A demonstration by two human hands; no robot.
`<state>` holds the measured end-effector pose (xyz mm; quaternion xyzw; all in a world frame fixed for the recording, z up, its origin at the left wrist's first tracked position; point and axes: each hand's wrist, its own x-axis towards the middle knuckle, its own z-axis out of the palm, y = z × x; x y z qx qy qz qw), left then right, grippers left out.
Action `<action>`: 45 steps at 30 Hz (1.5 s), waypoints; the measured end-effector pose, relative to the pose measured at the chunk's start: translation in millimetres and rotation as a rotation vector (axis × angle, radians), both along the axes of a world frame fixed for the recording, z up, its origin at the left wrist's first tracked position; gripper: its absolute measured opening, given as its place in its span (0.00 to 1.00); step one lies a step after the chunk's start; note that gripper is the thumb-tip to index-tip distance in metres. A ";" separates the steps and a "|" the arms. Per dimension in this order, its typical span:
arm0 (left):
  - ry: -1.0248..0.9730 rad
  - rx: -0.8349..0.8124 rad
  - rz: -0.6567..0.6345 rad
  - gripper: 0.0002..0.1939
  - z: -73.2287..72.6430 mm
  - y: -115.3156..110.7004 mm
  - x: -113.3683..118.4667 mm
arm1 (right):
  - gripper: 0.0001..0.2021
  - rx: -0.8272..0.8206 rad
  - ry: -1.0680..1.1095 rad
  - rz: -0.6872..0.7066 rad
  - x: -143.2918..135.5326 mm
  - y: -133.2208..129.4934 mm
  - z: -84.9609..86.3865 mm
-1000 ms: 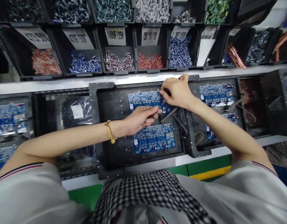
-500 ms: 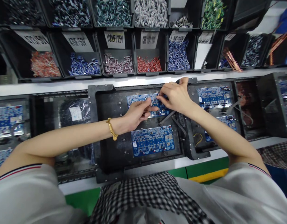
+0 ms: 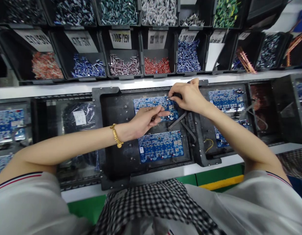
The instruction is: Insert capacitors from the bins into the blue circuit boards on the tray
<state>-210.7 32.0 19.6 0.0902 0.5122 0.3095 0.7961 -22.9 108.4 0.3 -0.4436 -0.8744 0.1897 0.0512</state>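
My right hand (image 3: 189, 96) is over the right end of the upper blue circuit board (image 3: 144, 101). Thumb and forefinger are pinched at that board's top right corner; whatever lies between the fingertips is too small to make out. My left hand (image 3: 144, 122), with a gold bracelet (image 3: 116, 135) at the wrist, hovers over the lower middle of the same board. Its thumb rests near the forefinger and the other fingers curl in, so anything inside is hidden. A second blue circuit board (image 3: 160, 147) lies below, in the same black tray (image 3: 116, 130).
Black bins (image 3: 121, 54) of small electronic parts, several with paper labels, line the back. Another tray (image 3: 202, 130) with blue boards adjoins on the right. A bag with a white label (image 3: 79, 118) lies to the left. Grey strips (image 3: 176, 120) stick out near the tray's right wall.
My right hand has shifted slightly right, its pinch now at the board's top right corner. My left hand has moved a little right, with its forefinger reaching further over the board.
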 end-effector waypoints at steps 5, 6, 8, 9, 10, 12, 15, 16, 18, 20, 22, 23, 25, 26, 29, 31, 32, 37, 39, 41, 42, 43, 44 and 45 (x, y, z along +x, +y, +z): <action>-0.055 0.004 0.003 0.11 -2.8 -1.9 -1.1 | 0.10 -0.034 -0.004 0.047 1.2 1.2 -0.9; -0.072 -0.003 -0.002 0.11 -1.6 -1.9 -0.9 | 0.11 -0.039 -0.005 0.051 1.2 0.8 -0.4; -0.087 -0.007 -0.007 0.12 0.9 -2.4 -0.6 | 0.11 -0.046 -0.001 0.055 1.6 1.3 -0.7; -0.083 -0.002 -0.003 0.11 1.8 -3.0 -0.6 | 0.11 -0.049 0.001 0.055 1.7 1.9 -1.5; -0.075 0.002 -0.002 0.10 2.1 -3.9 -0.6 | 0.11 -0.049 0.001 0.047 1.7 2.4 -2.6; -0.061 -0.006 -0.004 0.10 1.2 -6.3 -0.8 | 0.09 -0.037 -0.006 0.009 0.4 1.4 -3.3; -0.043 -0.018 -0.011 0.15 -1.8 -10.7 -0.3 | 0.08 -0.023 0.026 -0.080 -5.4 -11.1 4.9; -0.035 -0.012 -0.010 0.15 -2.4 -12.3 0.5 | 0.08 -0.040 0.062 -0.091 -8.0 -19.1 10.8; -0.023 0.015 -0.012 0.15 -1.7 -16.6 3.2 | 0.10 -0.093 0.150 -0.063 -12.4 -39.3 25.2; -0.041 0.035 -0.025 0.15 1.7 -23.9 7.0 | 0.10 -0.117 0.195 -0.009 -13.6 -61.6 38.9; -0.075 0.023 -0.033 0.14 7.3 -36.2 10.7 | 0.08 -0.087 0.175 0.015 -9.6 -81.7 46.0; -0.085 -0.001 -0.039 0.13 10.5 -44.5 11.9 | 0.08 -0.064 0.152 0.016 -5.7 -90.1 46.1; -0.074 -0.083 -0.079 0.12 16.2 -63.3 13.0 | 0.08 -0.044 0.110 0.029 4.4 -103.6 39.1; -0.062 -0.130 -0.113 0.12 18.3 -72.8 12.9 | 0.08 -0.049 0.095 0.044 9.6 -108.7 33.0; -0.036 -0.201 -0.206 0.10 19.9 -93.6 11.2 | 0.10 -0.067 0.064 0.102 21.2 -118.2 12.0; -0.029 -0.178 -0.239 0.08 16.7 -98.0 9.6 | 0.10 -0.046 0.046 0.121 24.3 -120.6 2.4; -0.022 -0.153 -0.255 0.09 14.2 -97.7 8.7 | 0.11 -0.033 0.039 0.127 24.8 -121.0 -0.3; 0.116 0.054 -0.373 0.20 0.3 -87.4 2.9 | 0.12 -0.004 0.025 0.146 24.5 -120.3 -0.8; 0.157 0.125 -0.389 0.20 -3.0 -84.7 1.6 | 0.12 0.003 0.023 0.141 24.9 -120.3 -0.3; 0.125 0.136 -0.366 0.16 -4.8 -83.3 1.4 | 0.12 0.015 0.023 0.144 25.4 -120.5 -0.9; 0.098 0.125 -0.352 0.13 -5.4 -82.9 1.7 | 0.12 0.025 0.022 0.149 25.6 -120.7 -1.4; 0.077 0.116 -0.343 0.10 -6.0 -82.5 1.9 | 0.13 0.036 0.020 0.156 25.8 -121.0 -2.0; 0.067 0.109 -0.335 0.09 -6.7 -82.1 2.1 | 0.13 0.048 0.015 0.162 26.0 -121.3 -2.6; 0.064 0.102 -0.329 0.09 -7.5 -81.6 2.1 | 0.13 0.058 0.008 0.164 26.0 -121.6 -3.0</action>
